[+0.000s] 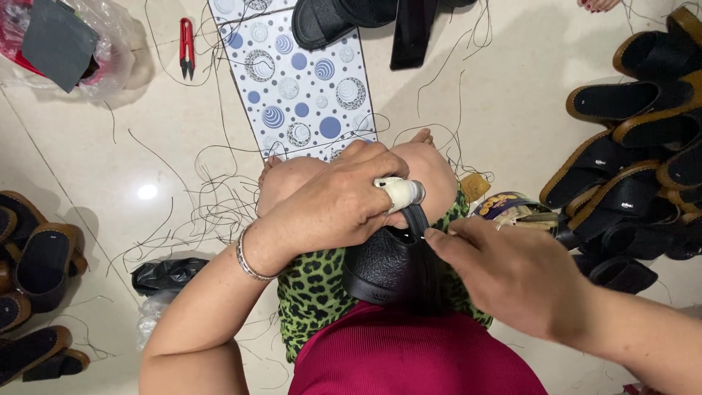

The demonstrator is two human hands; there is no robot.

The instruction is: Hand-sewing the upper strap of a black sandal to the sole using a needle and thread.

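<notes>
Two hands meet over a black sandal [380, 267] resting in the person's lap, on a green leopard-print cloth [311, 289]. The left hand [333, 208] presses down across the top of the sandal, its fingers curled shut around the strap area, one finger wrapped in a pale protective cap [398, 192]. The right hand [515, 274], at about 3 o'clock of the sandal, has its fingers pinched narrow on the black strap [417, 219] or a thread there; which, I cannot tell.

The work looks well underway rather than finished: a heap of finished-looking sandals [629, 161] with black pebbled uppers and tan-edged soles is stacked at 3 o'clock, and more sandals [36, 263] lie at 9 o'clock on the glossy cream floor tiles [512, 110]. Loose dark threads [212, 190] sprawl everywhere. At 12 o'clock lies a white board with blue dots [300, 88], and red thread snips [187, 47] at 11 o'clock.
</notes>
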